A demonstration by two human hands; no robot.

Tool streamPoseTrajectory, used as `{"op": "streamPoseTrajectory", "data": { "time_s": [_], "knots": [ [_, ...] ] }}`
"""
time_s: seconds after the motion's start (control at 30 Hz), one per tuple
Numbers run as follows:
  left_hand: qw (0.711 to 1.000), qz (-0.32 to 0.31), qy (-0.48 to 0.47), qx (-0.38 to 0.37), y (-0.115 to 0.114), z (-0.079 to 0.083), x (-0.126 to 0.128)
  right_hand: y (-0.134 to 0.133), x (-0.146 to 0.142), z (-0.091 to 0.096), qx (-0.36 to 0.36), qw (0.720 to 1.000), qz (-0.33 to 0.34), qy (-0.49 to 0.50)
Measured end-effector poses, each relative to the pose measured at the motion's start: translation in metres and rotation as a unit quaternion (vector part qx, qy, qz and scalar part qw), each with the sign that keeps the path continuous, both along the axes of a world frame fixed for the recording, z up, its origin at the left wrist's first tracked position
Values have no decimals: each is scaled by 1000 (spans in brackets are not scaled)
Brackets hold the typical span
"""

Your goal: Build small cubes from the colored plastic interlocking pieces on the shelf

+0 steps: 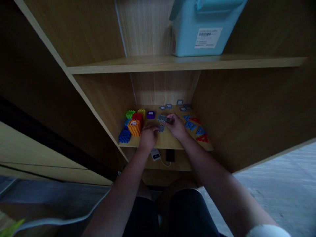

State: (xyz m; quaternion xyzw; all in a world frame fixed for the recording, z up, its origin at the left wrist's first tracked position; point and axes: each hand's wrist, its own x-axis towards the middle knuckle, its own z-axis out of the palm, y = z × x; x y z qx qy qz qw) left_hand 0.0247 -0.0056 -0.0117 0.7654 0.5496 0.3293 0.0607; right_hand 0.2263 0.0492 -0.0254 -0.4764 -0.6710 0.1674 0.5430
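On the lower shelf (166,141) of a wooden cabinet, both hands work among foam puzzle parts. The compartment holds assembled cubes at its left: a green cube (130,114), a yellow cube (141,112), a red cube (137,117), a purple cube (150,114), an orange cube (134,127) and a blue cube (124,135). Loose grey tiles (179,102) lie along the back, and blue and red tiles (190,125) lie flat at the right. The upper shelf (187,62) carries a light blue box (187,36) with a white label (208,37); its lid is on and its contents are not visible. The right hand (176,126) is closed, thumb and fingers pinched on a grey piece (169,120) just above the shelf centre. The left hand (148,136) is curled, fingertips at a second grey piece (161,128) lying on the shelf; whether it grips that piece cannot be told. The two hands are near each other but not touching. The held grey piece is roughly square, dark and blurred; it appears close to level, and no long axis or pointing direction can be determined.
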Motion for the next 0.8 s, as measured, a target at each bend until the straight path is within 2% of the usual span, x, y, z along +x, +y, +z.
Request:
{"op": "streamPoseTrajectory", "data": {
  "time_s": [0.17, 0.27, 0.53, 0.8],
  "knots": [
    [999, 10, -37, 6, -2, 2, 0, -2, 0, 3, -9, 1000, -3, -8],
    [1000, 16, -22, 4, -3, 3, -1, -1, 0, 2, -8, 1000, -2, -6],
    [1000, -20, -18, -2, 5, -4, -1, 1, 0, 0, -15, 1000, -3, -4],
    [999, -23, -29, -7, 0, 6, 2, 0, -1, 1, -7, 1000, -2, -2]
  ]
}}
